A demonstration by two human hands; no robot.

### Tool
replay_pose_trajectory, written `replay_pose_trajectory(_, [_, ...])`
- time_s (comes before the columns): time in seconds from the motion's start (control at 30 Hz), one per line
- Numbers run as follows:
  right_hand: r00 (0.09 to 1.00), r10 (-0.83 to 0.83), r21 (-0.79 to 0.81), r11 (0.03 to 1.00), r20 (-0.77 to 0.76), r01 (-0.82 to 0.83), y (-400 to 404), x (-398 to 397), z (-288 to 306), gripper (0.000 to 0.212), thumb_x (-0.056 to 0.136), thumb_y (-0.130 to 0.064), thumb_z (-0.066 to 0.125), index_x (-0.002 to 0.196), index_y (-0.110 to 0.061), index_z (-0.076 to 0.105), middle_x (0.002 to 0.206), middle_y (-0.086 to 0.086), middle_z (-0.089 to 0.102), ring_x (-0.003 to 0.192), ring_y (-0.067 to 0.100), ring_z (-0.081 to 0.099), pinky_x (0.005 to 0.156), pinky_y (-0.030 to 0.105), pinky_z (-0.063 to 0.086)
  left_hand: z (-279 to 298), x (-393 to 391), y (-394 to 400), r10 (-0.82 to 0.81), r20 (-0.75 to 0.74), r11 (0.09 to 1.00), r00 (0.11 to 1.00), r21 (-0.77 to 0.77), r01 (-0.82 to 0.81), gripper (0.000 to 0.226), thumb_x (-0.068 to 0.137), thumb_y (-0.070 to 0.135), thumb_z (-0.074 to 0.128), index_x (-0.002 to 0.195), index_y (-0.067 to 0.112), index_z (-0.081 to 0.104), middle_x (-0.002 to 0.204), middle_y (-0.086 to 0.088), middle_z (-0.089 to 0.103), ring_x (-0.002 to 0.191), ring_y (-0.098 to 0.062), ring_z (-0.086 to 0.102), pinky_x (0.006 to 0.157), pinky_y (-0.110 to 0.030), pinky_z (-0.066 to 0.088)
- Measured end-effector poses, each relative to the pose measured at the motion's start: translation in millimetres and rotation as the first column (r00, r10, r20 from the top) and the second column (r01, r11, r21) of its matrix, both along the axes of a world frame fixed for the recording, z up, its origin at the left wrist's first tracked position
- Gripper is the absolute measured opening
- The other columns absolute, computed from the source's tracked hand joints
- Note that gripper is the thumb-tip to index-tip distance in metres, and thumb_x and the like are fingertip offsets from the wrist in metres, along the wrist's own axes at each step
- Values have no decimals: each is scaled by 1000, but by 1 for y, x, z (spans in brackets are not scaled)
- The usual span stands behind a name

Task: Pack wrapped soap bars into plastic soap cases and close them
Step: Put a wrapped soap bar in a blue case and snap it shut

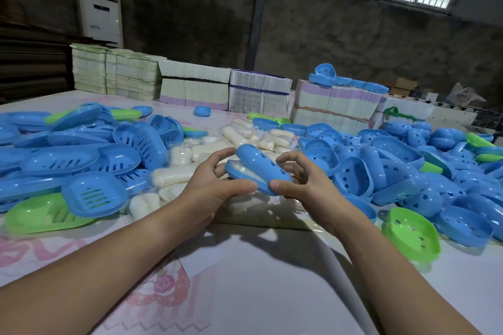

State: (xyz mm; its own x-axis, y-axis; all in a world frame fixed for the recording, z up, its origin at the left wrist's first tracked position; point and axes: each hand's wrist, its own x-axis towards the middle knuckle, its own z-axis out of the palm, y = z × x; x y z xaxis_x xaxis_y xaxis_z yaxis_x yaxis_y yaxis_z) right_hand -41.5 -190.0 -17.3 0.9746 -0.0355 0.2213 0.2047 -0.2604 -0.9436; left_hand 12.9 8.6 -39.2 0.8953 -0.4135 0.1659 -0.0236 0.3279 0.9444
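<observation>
I hold a blue plastic soap case (255,168) above the table's middle, its two halves partly apart with a white wrapped soap bar (246,173) showing inside the gap. My left hand (215,185) grips the case's left end, thumb along the lower edge. From the right, my right hand (299,177) pinches it, thumb below and curled fingers on top. A heap of wrapped white soap bars (174,175) lies just behind and under my hands.
Blue slotted lids (95,194) and a green one (40,215) pile up at the left. Blue case bottoms (394,168) and a green one (411,234) crowd the right. Stacks of flat cartons (258,95) line the table's far side.
</observation>
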Motion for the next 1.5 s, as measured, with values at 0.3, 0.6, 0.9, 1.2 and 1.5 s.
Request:
replay_pose_trajectory(0.3, [996,92,-129,988,8,-90,11,-7,4,60,73,-38,78,126,-54,54,115,12,57,99,33,66,88,43,55,1,-1,-4,-76,-36,995,996,-60,74,64,69,22,78,130,14,62,118,-13,74,107,-24,71,95,-36,55])
replay_pose_trajectory(0.6, [991,130,-116,985,11,-128,13,-6,1,73,77,-38,76,139,-55,42,119,-3,67,106,14,67,84,29,55,1,-4,-4,-207,19,978,978,17,207,40,101,16,55,140,19,53,126,-14,70,114,-36,68,98,-47,55])
replay_pose_trajectory(0.9, [990,142,-131,982,12,-140,11,-5,-1,71,72,-50,76,135,-60,44,122,-1,64,105,6,65,88,24,54,0,0,-1,-211,-30,976,977,56,212,40,94,25,63,133,16,60,127,-21,67,121,-49,59,109,-62,42])
replay_pose_trajectory(1.2, [988,153,-153,976,0,-152,10,-4,-4,70,71,-51,76,133,-62,45,127,0,61,109,21,62,97,53,50,-2,0,-1,-231,-10,968,973,99,231,39,94,28,62,131,20,62,129,-24,64,114,-46,58,111,-63,39])
replay_pose_trajectory(1.5, [980,192,-114,976,53,-185,9,-2,-7,72,74,-41,77,136,-56,45,126,6,63,107,23,64,90,35,54,0,-2,-1,-232,109,971,967,79,224,49,89,31,66,136,21,57,127,-5,71,115,-27,69,92,-37,58])
